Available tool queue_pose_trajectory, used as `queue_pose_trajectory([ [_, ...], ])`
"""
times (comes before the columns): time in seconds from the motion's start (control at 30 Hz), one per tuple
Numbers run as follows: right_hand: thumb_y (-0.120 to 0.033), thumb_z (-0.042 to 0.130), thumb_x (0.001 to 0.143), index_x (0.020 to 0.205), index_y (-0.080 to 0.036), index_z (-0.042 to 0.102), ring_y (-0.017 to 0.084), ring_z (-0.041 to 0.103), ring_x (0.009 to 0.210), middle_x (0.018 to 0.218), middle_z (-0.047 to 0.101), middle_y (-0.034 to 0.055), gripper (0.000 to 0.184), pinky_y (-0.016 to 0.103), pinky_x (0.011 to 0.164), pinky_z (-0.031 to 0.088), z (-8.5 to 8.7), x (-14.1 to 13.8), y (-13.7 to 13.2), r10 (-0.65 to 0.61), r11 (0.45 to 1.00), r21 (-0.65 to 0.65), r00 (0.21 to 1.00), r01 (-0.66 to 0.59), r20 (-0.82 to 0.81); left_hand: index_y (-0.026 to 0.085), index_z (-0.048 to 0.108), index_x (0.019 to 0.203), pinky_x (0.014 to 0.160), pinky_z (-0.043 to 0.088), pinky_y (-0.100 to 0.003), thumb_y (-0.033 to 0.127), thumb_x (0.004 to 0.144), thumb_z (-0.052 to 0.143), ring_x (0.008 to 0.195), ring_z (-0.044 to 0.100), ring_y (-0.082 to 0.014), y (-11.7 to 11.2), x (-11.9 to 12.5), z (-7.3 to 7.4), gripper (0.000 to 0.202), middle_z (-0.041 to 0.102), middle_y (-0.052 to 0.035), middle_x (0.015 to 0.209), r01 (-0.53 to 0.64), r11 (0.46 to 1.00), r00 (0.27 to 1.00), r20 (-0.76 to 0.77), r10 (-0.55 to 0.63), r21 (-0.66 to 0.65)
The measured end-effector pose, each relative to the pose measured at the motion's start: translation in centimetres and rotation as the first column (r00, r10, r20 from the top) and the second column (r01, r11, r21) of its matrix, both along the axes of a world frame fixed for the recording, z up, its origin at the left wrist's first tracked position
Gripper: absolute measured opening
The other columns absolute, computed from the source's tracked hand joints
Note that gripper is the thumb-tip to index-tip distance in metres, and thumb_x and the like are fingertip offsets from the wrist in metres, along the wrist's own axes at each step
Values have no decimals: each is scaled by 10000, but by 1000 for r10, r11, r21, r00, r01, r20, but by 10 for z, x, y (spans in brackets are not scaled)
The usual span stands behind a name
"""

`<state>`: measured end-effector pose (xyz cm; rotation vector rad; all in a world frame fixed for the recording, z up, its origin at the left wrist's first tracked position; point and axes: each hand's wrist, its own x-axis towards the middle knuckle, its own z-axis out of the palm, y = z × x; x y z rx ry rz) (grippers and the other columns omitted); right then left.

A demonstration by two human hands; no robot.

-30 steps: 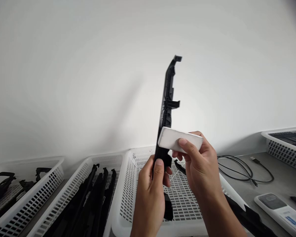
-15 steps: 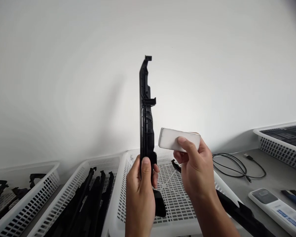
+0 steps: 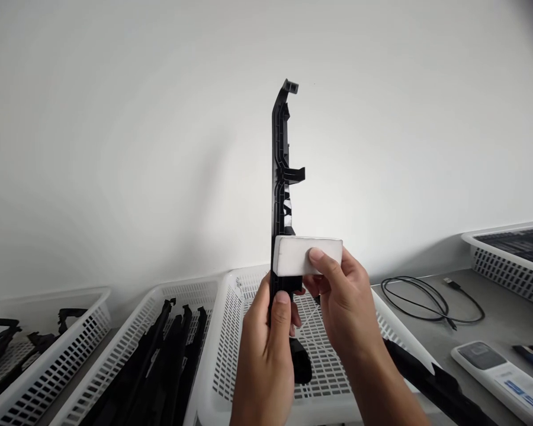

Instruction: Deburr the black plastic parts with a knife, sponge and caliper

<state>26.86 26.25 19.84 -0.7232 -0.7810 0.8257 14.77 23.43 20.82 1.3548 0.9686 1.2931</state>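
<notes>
My left hand (image 3: 270, 349) is closed round the lower part of a long black plastic trim piece (image 3: 281, 148), which stands upright in front of the wall. Small clips and ribs run along the piece, and its lower end shows below my fingers. Between thumb and fingers my right hand (image 3: 346, 296) pinches a white sponge block (image 3: 299, 257). The block lies across the trim piece just above my left thumb, covering part of it. Whether it presses on the plastic I cannot tell. Beneath both hands stands a white perforated basket (image 3: 224, 355).
Another white basket (image 3: 128, 349) holds several black trim pieces (image 3: 160, 361). Baskets with black parts also stand far left (image 3: 62, 373) and far right (image 3: 493, 254). On the grey table lie a black cable (image 3: 426, 302), a white device (image 3: 501, 373) and a black part (image 3: 426, 378).
The sponge block has moved left onto the trim piece from beside it. My left hand has shifted right and turned the piece slightly.
</notes>
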Motion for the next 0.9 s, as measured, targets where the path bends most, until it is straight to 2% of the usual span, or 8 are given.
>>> queue_pose_trajectory([
  [0.17,-374,805,893,921,-245,643,91,440,558,772,556,-33,209,261,506,398,4,5,0,-244,968,49,967,248,-75,228,741,1255,699,467,-293,409,1012,636,711,524,-190,0,-3,5,321,646,-37,794,74,997,997,20,-74,21],
  [0.27,-261,795,855,1013,-285,712,121,591,679,1112,671,33,179,299,578,501,12,7,-9,-234,958,157,971,240,-54,214,732,1266,701,485,-295,458,1011,650,707,534,-184,0,-3,7,363,661,-49,806,86,996,996,39,-86,4],
  [0.37,-206,752,791,972,-296,754,264,689,1029,1451,597,56,203,395,701,592,18,5,-18,-181,959,233,981,161,68,228,725,1303,641,459,-281,490,1001,673,669,515,-175,0,0,5,403,614,-18,743,100,995,995,21,-99,-5],
  [0.47,-232,745,750,873,-278,756,377,590,1269,1433,612,80,132,476,800,596,20,1,-22,-186,960,252,956,127,226,242,762,1230,585,411,-264,465,970,717,611,455,-161,1,2,1,345,563,8,694,60,998,998,11,-60,18],
  [0.6,-254,746,818,795,-255,719,345,581,1254,1361,637,86,35,425,792,561,17,2,-16,-273,961,133,905,242,327,218,783,975,546,362,-250,412,950,726,566,390,-140,3,2,-1,204,536,17,658,3,1000,1000,-19,-2,29],
  [0.7,-295,747,875,911,-256,735,299,612,1197,1352,636,89,55,377,758,563,10,9,-9,-294,956,70,918,286,267,223,788,1063,521,362,-248,455,940,723,570,429,-148,4,1,1,271,593,-8,690,4,1000,999,-42,-3,27],
  [0.83,-319,782,901,1086,-272,741,267,627,1201,1302,662,80,195,385,865,582,3,18,-3,-386,921,105,916,376,109,219,755,1220,511,386,-249,516,957,712,556,433,-135,4,0,4,398,693,-56,805,20,1000,1000,-11,-19,24],
  [0.9,-326,799,902,1128,-287,742,249,655,1152,1293,683,72,236,367,850,596,4,16,-6,-351,932,119,934,342,60,230,718,1278,542,420,-251,529,978,692,571,452,-126,2,-1,4,424,728,-69,909,72,997,997,3,-72,2],
])
